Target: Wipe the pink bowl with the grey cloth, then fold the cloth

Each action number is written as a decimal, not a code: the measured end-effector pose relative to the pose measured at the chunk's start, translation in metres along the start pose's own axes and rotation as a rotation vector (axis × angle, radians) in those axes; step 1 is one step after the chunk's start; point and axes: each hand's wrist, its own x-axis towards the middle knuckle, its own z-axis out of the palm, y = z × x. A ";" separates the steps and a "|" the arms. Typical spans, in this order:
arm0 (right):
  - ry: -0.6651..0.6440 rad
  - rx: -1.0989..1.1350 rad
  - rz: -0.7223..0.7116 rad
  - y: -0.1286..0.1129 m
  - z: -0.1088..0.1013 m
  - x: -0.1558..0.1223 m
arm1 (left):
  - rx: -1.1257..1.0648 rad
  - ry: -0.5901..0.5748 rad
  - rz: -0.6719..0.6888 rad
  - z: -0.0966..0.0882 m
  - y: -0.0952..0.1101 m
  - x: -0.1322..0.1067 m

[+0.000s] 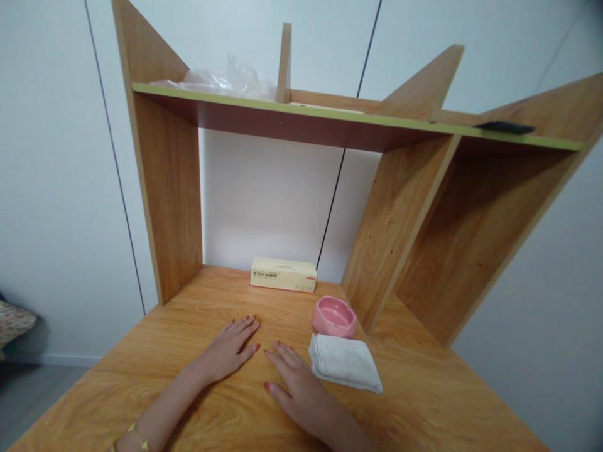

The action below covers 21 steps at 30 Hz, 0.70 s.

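My left hand (229, 351) lies palm down on the wooden desk (226, 414), its fingers stretched out and nothing in it. Beside it, my right hand (298, 392) rests flat on the same surface, fingers spread and also holding nothing. Just right of my right hand is a folded white cloth (346, 362). A pink ashtray (333, 317) with notched rim sits right behind the cloth. Farther back, near the wall, stands a long cream box (282, 275) with printed characters on its front.
Over the desk runs a shelf (245, 103) with a crumpled clear plastic bag (230, 80) on its left part and a flat dark object (506, 127) on its right. Upright wooden panels (400, 226) divide the space at the right. Patterned fabric (14, 323) shows at the far left.
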 end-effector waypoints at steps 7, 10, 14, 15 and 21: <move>-0.004 0.000 0.000 -0.001 -0.001 -0.001 | 0.012 -0.025 -0.011 -0.003 0.002 0.000; -0.001 -0.001 -0.009 -0.001 -0.002 -0.001 | 0.012 -0.028 -0.009 -0.002 0.002 0.000; 0.000 0.001 0.004 -0.002 -0.002 -0.001 | 0.020 -0.026 -0.013 -0.001 0.001 0.000; -0.002 -0.001 0.008 -0.002 -0.001 -0.001 | 0.023 -0.028 -0.013 -0.001 0.001 0.000; 0.005 0.008 -0.005 0.001 0.001 0.000 | 0.024 -0.043 -0.016 -0.004 0.004 0.000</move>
